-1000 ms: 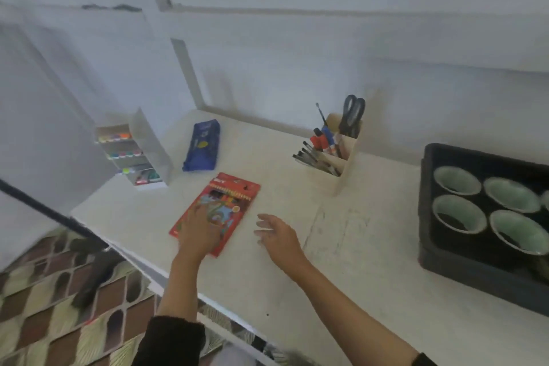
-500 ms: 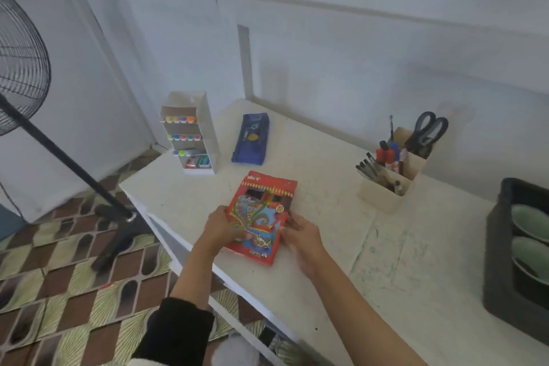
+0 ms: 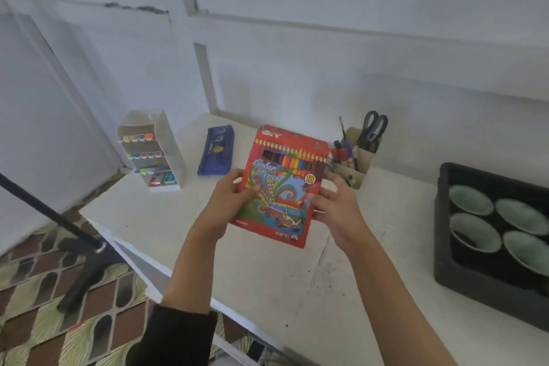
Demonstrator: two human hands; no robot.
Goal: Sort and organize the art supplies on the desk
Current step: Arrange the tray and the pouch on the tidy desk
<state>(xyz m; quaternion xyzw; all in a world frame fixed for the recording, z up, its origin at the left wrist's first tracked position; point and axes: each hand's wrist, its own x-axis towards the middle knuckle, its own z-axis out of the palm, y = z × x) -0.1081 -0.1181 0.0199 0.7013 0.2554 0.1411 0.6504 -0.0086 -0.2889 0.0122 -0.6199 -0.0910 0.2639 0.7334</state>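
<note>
The box of coloured pencils (image 3: 285, 184) is held upright above the white desk (image 3: 252, 276), front face toward the camera. The left hand (image 3: 225, 202) grips its left edge, thumb on the front. The right hand (image 3: 335, 205) grips its right edge, fingers curled around it. At the far left stand a marker rack (image 3: 154, 148) and a blue pencil case (image 3: 217, 150). A pen holder (image 3: 356, 166) with scissors (image 3: 372, 128) stands behind the box. A black tray (image 3: 442, 246) of bowls (image 3: 471, 229) sits at the right.

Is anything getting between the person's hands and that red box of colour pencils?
Nothing visible: the left hand and right hand grip the pencil box directly by its side edges.
</note>
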